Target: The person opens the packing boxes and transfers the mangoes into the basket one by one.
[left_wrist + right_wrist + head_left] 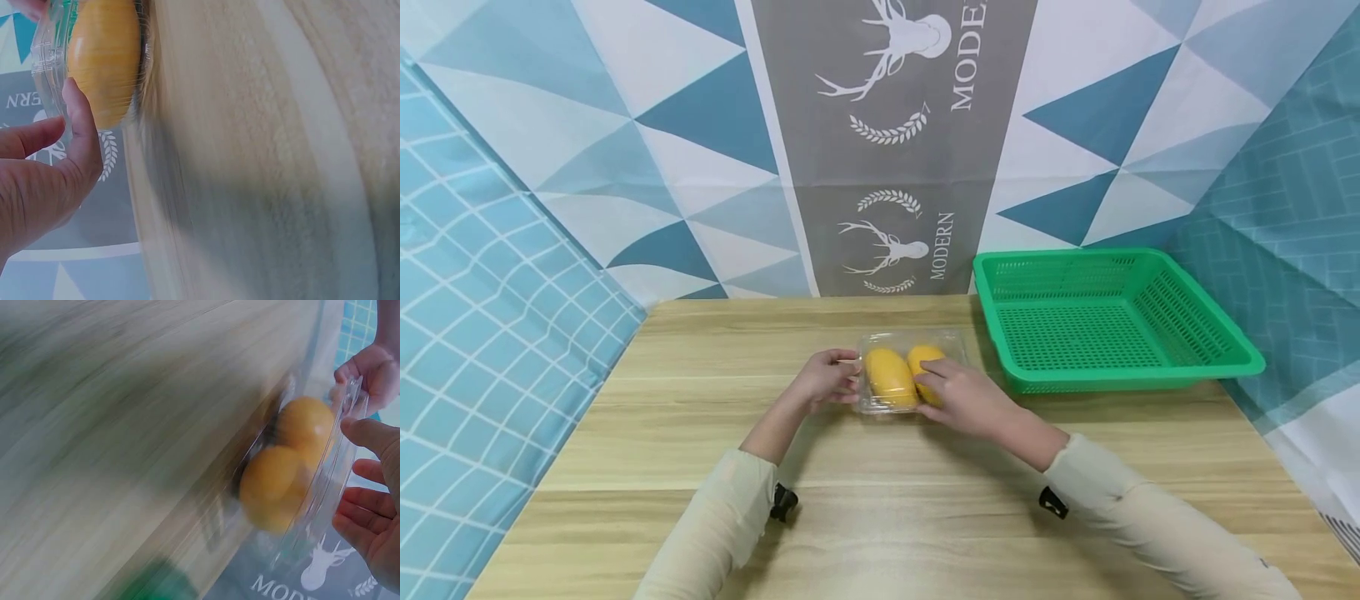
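Two yellow mangoes, one on the left [891, 379] and one on the right [924, 360], lie side by side in a clear plastic clamshell box [874, 338] on the wooden table. Its transparent lid [331, 453] lies over the fruit. At the box's left end, my left hand [827, 377] holds the edge with thumb and fingertips [72, 94]. My right hand [961, 393] reaches over the right mango, partly hiding it; its thumb [365, 432] and spread fingers touch the lid's rim.
A green slotted plastic basket [1011, 367] stands at the back right of the table [700, 500], close beside the box. Patterned cloth [700, 150] hangs behind the table and along both sides. Black wrist mounts [783, 502] show below the sleeves.
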The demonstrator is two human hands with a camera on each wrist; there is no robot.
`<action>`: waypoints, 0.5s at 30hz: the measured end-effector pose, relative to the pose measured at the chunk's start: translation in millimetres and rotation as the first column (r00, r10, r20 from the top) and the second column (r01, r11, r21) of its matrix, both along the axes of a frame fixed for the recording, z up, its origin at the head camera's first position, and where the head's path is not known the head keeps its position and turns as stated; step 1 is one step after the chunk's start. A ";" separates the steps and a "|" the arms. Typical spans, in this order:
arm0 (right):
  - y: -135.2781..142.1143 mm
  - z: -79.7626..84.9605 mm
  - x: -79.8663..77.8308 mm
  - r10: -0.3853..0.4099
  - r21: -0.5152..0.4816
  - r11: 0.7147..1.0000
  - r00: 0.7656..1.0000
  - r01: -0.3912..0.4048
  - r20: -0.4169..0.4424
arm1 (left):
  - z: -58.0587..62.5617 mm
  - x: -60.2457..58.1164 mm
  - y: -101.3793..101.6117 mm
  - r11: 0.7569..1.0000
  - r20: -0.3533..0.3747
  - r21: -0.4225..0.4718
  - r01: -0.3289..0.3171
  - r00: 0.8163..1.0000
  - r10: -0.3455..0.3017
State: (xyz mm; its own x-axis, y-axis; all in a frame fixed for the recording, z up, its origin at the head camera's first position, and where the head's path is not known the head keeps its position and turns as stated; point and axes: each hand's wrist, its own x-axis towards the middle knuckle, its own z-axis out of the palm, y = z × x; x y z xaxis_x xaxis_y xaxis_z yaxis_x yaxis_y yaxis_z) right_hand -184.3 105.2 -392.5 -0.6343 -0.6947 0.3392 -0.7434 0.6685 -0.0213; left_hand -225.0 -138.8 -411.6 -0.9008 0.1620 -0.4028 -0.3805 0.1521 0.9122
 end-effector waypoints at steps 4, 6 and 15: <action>12.6 1.6 2.4 -0.040 0.033 0.999 0.998 0.039 0.042 | -0.6 -1.2 -2.0 1.000 0.006 -0.008 0.000 1.000 0.000; 17.3 1.3 2.6 -0.041 0.038 0.999 0.998 0.039 0.038 | -0.6 -1.7 -3.2 1.000 0.006 -0.012 0.001 1.000 -0.001; 33.3 0.0 0.3 0.003 0.028 1.000 1.000 -0.002 -0.017 | 2.2 -2.1 -13.5 0.999 -0.013 -0.040 0.018 1.000 -0.018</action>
State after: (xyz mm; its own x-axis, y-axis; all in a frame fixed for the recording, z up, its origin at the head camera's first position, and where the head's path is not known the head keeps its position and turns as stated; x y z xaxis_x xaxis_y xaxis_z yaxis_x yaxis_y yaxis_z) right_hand -184.0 138.5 -392.6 -0.6267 -0.7057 0.3304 -0.7453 0.6666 0.0102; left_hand -227.1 -152.3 -409.3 -0.9030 0.1625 -0.3976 -0.3657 0.1949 0.9101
